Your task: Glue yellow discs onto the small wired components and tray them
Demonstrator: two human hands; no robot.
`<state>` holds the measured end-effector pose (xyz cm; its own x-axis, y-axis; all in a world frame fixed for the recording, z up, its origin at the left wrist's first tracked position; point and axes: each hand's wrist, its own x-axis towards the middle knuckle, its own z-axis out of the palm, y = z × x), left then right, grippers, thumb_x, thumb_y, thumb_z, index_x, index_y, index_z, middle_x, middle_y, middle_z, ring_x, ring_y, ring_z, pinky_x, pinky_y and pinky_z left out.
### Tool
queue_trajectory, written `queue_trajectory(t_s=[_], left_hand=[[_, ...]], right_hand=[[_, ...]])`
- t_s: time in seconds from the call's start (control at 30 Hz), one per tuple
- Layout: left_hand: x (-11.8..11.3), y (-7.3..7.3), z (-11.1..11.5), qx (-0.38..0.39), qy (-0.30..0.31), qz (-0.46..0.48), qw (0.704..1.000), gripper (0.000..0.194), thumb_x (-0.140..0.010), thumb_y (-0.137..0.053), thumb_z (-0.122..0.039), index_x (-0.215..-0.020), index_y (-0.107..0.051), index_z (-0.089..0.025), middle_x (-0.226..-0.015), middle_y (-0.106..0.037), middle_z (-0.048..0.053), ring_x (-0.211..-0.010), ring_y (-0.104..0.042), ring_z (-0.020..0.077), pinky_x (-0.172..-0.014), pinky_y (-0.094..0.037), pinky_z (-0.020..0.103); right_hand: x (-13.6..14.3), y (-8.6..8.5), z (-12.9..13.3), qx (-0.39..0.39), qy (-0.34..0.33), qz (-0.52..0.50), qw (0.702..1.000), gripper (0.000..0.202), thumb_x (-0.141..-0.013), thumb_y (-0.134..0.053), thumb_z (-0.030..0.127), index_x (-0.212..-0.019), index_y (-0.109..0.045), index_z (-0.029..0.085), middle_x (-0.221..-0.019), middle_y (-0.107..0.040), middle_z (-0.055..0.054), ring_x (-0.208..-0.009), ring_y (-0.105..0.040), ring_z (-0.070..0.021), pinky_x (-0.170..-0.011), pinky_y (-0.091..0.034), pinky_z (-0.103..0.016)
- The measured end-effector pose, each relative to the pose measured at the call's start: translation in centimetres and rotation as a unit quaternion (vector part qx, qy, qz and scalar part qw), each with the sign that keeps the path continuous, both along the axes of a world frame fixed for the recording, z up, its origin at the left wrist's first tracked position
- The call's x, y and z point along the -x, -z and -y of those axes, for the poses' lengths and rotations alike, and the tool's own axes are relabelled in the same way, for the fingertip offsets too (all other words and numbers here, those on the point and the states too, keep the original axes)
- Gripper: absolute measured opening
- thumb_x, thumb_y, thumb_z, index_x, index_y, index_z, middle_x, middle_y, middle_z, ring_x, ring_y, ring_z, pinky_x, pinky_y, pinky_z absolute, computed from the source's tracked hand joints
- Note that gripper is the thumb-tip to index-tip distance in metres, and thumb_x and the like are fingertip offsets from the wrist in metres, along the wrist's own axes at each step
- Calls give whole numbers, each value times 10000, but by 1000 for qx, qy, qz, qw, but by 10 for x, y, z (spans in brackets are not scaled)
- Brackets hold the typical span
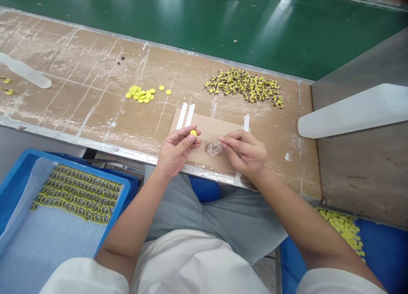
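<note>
In the head view my left hand [176, 150] pinches a small round yellow disc [193, 133] between thumb and fingertips, above the front of a cardboard sheet [207, 123]. My right hand [245, 151] is closed in a pinch around a thin, stick-like tool [220, 142], mostly hidden by the fingers. Its tip is over a small clear glass dish [213, 149] that sits on the sheet between my hands. What the dish contains is too small to make out. White tape strips [185, 115] run along the sheet's sides.
Loose yellow discs [140, 94] lie at the back left of the bench. A heap of small yellow-and-brown pieces [244, 85] is at the back right. Below left stands a blue tray [126, 187] with rows of pieces. A metal side wall [360, 166] bounds the right.
</note>
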<state>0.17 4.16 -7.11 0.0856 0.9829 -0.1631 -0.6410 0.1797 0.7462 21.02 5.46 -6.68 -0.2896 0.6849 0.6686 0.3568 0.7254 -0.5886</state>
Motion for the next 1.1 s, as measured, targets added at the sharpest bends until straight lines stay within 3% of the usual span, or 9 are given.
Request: queue_trajectory(t_s=[0.23, 0.5, 0.63, 0.73, 0.87, 1.1], left_hand=[[1, -1, 1, 10, -4, -2, 1000, 291, -727, -825, -218, -1012, -766, -229, -981, -768, 40, -799, -725, 94, -777, -573, 172], [1, -2, 1, 9, -1, -10, 1000, 283, -733, -819, -205, -1011, -769, -224, -993, -770, 44, -807, -726, 90, -782, -574, 156], [0, -3, 3, 13, -15, -25, 999, 291, -733, -818, -201, -1020, -768, -217, -1045, -761, 58, -815, -727, 96, -785, -578, 159], [-3, -4, 8, 16, -44, -42, 998, 281, -744, -811, -211, -1021, -769, -216, -1075, -754, 62, -818, -730, 107, -785, -586, 170], [-13, -8, 18, 8, -49, -46, 998, 259, -773, -789, -199, -1028, -767, -233, -1026, -765, 52, -817, -736, 114, -780, -594, 175], [-34, -20, 31, 0, -23, -43, 999, 220, -802, -766, -213, -1018, -767, -253, -970, -777, 47, -776, -740, 125, -744, -613, 207]], right_hand=[[-1, -2, -2, 44, 31, -58, 997, 291, -818, -691, 91, -1054, -741, 253, -859, -703, -58, -779, -669, -176, -686, -559, -315], [-2, 0, -1, 44, 16, -29, 998, 305, -805, -697, 78, -1058, -742, 242, -882, -711, -63, -771, -673, -170, -675, -557, -301], [0, -3, 1, 104, 41, -90, 990, 227, -809, -720, 121, -987, -758, 256, -877, -737, -44, -789, -691, -173, -711, -570, -305], [2, -6, 1, 195, 62, -178, 963, 124, -799, -753, 188, -904, -768, 253, -862, -743, -33, -716, -692, -158, -654, -582, -288], [1, -6, 2, 293, 28, -275, 915, 105, -780, -783, 269, -884, -769, 259, -769, -721, -5, -592, -662, -121, -554, -566, -247], [1, -19, 4, 390, -22, -388, 835, 174, -698, -854, 326, -813, -753, 242, -655, -713, 7, -557, -676, -123, -488, -550, -206]])
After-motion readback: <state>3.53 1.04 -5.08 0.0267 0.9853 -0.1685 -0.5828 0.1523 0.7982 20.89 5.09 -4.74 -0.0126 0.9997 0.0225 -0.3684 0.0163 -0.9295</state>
